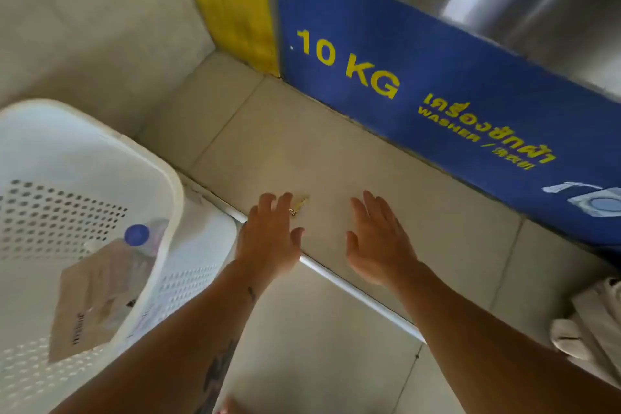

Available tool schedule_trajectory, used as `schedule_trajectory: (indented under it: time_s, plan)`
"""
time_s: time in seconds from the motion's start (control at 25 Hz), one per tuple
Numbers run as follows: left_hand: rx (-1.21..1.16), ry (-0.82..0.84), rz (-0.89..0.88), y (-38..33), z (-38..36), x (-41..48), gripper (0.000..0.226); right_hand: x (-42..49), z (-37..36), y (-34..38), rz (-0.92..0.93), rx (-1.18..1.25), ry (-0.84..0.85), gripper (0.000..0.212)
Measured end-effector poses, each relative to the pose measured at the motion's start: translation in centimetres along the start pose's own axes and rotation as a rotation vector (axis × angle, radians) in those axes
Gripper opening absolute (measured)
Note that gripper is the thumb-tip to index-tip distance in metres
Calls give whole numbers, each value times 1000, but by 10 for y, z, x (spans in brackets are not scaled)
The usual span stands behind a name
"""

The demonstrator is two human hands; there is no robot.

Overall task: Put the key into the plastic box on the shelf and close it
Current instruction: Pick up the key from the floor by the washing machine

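Your left hand [268, 232] and right hand [379, 239] hover spread and empty over the small brass key [298, 206]; light, rigid, likely slippery on tile, so pinch its head.

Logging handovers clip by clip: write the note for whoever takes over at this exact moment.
Left hand: open, empty, fingers spread, fingertips right beside the key.
Right hand: open, empty, apart from the key, to its right.
Key: lies on the tiled ledge in front of the blue washer panel, not yet picked up.
Plastic box and shelf: not in view. White basket at left holds a bottle and a paper bag.
Done: nothing. Left: grasp key, find box, put key in, close it.
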State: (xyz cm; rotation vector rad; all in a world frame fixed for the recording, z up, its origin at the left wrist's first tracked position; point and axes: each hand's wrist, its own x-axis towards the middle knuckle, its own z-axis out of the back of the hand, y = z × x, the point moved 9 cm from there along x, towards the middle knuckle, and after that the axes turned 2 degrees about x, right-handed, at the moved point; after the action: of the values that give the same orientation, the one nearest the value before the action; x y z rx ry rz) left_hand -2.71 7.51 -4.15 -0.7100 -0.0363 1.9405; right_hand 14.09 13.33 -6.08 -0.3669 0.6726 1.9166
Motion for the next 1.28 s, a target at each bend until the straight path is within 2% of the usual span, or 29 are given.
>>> schedule_trajectory:
  time_s: [0.12,0.28,0.36,0.44,0.56,0.64,0.72,0.84,1.0,1.12,1.28]
  plan:
    - [108,-129,-50,2,-13,17,54,23,-16,-7,-6,-53,-104,70]
    - [101,-296,-98,8,-23,27,28,27,-30,-6,-5,-98,-216,83]
    - [120,-351,-100,7,-22,33,18,28,-33,-8,-3,-96,-214,85]
    - [219,-324,-130,0,-26,40,17,29,-34,-10,3,-93,-175,86]
    - [417,-186,-145,-6,-26,41,25,29,-30,-12,3,-94,-55,86]
    - [468,-172,-140,-11,-11,29,25,25,-22,-11,-9,-53,39,82]
    - [470,-158,-191,-27,12,7,23,9,-5,-5,-14,15,65,74]
    - [300,-108,-255,-46,55,-31,24,-32,28,19,19,71,32,66]
    - [135,-62,-247,-64,137,-94,21,-96,99,71,65,144,-18,71]
    - [2,-78,-138,-68,220,-147,15,-149,172,121,117,188,-76,60]
    - [-330,-191,37,-59,329,-218,20,-230,265,183,167,216,-148,53]
